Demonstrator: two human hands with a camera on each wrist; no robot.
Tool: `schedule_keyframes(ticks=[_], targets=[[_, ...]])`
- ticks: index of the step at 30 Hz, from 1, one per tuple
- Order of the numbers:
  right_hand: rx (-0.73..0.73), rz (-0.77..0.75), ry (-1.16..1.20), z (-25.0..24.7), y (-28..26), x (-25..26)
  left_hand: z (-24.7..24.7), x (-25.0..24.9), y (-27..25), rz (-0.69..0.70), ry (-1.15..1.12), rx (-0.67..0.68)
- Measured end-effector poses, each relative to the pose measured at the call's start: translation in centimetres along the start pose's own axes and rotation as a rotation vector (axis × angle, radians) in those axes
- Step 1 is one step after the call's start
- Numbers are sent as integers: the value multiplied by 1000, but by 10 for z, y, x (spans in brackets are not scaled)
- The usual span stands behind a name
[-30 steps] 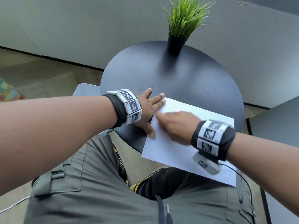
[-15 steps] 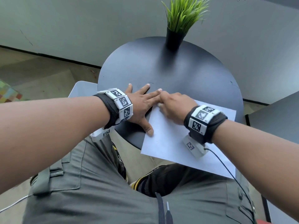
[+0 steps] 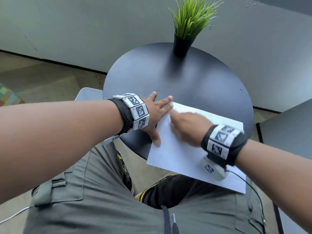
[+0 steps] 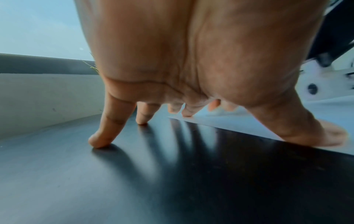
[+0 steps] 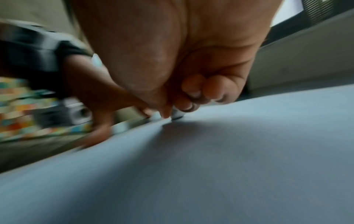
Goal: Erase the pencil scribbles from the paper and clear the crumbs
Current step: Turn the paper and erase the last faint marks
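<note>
**Paper pinned, eraser down at its far left corner**

The white paper lies on the near side of the round black table, its near edge hanging over the rim above my lap. My left hand is spread flat with straight fingers: the two outer fingertips rest on the bare table, the inner ones and my thumb press on the sheet's left edge. My right hand sits on the paper just beside them, fingers curled and bunched, pinching a small pale eraser against the sheet.

The eraser is almost wholly buried under my fingertips; only a sliver shows in the blurred right wrist view. From the head view my right hand is smeared, and any scribbles or crumbs are too faint to make out. A potted grass plant stands at the table's far edge.
</note>
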State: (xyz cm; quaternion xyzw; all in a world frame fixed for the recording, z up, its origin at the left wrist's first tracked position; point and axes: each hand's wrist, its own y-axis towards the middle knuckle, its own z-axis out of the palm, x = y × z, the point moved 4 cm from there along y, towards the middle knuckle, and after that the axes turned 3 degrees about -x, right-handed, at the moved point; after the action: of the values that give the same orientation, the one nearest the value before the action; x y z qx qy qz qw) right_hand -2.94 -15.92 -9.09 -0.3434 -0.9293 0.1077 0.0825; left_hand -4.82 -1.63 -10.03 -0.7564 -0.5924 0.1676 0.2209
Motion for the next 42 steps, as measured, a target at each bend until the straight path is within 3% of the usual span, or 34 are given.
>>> schedule_keyframes(ticks=[2,3,7,8,11,13,18,22,24,27,29,32,34,38,42], targets=[[103,-148,5,7,-16,23,0,1,1,2,7,10],[116,-146,3,7,-14,17,-1,1,1,9,10,16],[-13,159,-34,-16,16,-52,-2,-1,2,19,32,12],[-19,159,-48,-15,14,-51,-3,-1,0,16,39,14],[68,-109,-61,4,-9,3,-3,-4,-2,15,46,34],[133,-190,-10,9,-18,15,-5,-5,-2,13,49,48],[8,96,-84,-15,12,-54,-9,-6,-5,9,54,58],[114,-224,-70,9,-12,13,-8,-8,-6,3,66,49],[115,-185,-38,6,-12,4,-9,-8,-6,5,69,51],[6,53,-69,-12,8,-44,-9,-8,-5,5,61,50],[6,-12,-82,-10,3,-34,-8,-7,-5,5,63,48],[134,-252,-37,8,-24,17,-7,-8,-6,6,69,40],[166,-215,8,5,-22,9,-8,-8,-5,8,69,38],[33,36,47,-13,2,-38,-8,-8,-4,4,64,47],[174,-145,121,7,-32,10,-7,-7,-5,3,67,45]])
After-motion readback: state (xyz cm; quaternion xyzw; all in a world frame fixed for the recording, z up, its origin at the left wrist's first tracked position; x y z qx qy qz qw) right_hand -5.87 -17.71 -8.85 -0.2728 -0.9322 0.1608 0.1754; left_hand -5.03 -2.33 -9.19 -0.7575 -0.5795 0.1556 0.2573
